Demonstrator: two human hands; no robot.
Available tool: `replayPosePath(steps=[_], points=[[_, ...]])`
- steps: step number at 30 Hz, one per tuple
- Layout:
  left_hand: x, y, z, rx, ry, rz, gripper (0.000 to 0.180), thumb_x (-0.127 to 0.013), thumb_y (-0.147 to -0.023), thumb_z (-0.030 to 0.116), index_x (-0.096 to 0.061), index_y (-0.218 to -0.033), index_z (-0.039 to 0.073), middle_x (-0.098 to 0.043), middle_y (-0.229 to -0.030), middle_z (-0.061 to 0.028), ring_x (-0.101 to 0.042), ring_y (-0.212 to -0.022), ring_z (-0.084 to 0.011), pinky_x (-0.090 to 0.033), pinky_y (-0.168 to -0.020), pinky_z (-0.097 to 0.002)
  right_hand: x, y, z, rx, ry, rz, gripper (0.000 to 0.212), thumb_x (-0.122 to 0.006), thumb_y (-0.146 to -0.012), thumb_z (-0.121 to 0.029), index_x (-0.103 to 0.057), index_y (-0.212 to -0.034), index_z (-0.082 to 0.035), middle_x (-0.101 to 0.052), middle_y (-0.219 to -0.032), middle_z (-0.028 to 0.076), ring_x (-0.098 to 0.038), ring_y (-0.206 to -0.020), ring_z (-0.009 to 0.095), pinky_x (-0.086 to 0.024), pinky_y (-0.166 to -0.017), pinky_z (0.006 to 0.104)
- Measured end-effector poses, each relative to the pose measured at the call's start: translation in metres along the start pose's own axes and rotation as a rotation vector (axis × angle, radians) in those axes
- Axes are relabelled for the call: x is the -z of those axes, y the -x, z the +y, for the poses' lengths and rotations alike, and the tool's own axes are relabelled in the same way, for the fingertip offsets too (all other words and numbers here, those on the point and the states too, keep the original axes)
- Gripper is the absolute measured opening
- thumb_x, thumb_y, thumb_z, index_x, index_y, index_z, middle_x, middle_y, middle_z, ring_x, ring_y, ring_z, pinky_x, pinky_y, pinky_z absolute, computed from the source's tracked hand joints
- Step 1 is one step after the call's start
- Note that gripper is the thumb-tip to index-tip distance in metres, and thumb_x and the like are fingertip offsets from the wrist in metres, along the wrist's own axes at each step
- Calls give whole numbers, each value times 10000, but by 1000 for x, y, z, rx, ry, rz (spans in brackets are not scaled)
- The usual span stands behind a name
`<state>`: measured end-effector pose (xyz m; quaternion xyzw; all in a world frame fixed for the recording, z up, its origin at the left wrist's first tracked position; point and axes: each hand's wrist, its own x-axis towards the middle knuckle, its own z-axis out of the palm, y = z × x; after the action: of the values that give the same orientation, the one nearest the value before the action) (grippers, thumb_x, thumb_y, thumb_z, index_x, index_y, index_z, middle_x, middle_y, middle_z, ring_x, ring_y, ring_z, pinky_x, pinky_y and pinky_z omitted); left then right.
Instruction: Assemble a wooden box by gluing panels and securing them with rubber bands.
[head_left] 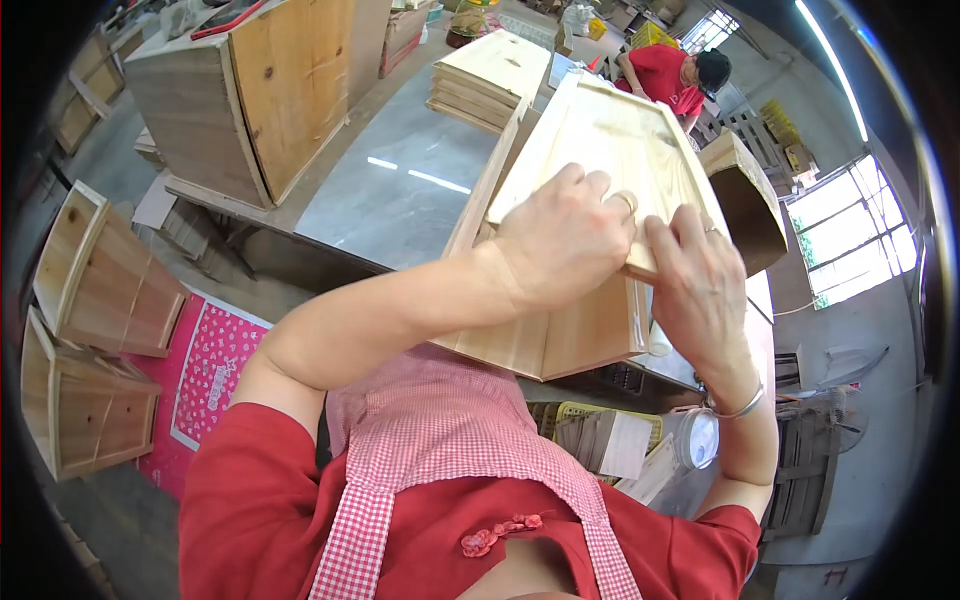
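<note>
A pale wooden panel with a raised rim [610, 130] leans up and away from me, its near end close to my chest. My left hand [570, 235] is closed over its near edge, with the fingers curled and a ring showing. Beside it, my right hand [700, 285] grips the near right corner, fingers bent over the edge. The thumbs and the undersides of the fingers are mostly hidden. Under the panel lies an open wooden box [580, 325], tilted at the table's near edge. Whether panel and box are joined cannot be made out.
Thin boards are stacked [490, 75] on the grey-topped table [370, 210]. A tall wooden cabinet [300, 90] stands left, a cardboard box [750, 200] right. Below are a white bucket [697, 438] and wooden boxes [105, 400] by a pink mat [220, 360]. A person in red [660, 75] works beyond.
</note>
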<state>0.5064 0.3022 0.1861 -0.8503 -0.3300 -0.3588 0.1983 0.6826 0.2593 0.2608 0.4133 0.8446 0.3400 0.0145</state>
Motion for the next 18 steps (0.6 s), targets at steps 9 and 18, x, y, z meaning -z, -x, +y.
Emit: replayPosePath(steps=[9, 18], points=[[39, 64, 2, 206, 259, 134, 641, -798, -720, 259, -613, -1288, 26, -569, -1098, -100, -545, -1042, -234, -442, -921, -359, -41, 24, -19, -11, -158, 51, 404, -630, -737, -60, -617, -1141, -65, -521, -888, 104, -576, -825, 277, -461, -704, 375], [12, 136, -33, 581, 853, 164, 723, -848, -760, 308, -566, -1360, 22, -529, -1101, -98, -545, -1046, -232, -456, -960, -332, -52, 27, -32, -21, -185, 72, 477, -629, -707, -23, -614, -1182, -65, -507, -880, 99, -559, -843, 270, -454, -704, 372]])
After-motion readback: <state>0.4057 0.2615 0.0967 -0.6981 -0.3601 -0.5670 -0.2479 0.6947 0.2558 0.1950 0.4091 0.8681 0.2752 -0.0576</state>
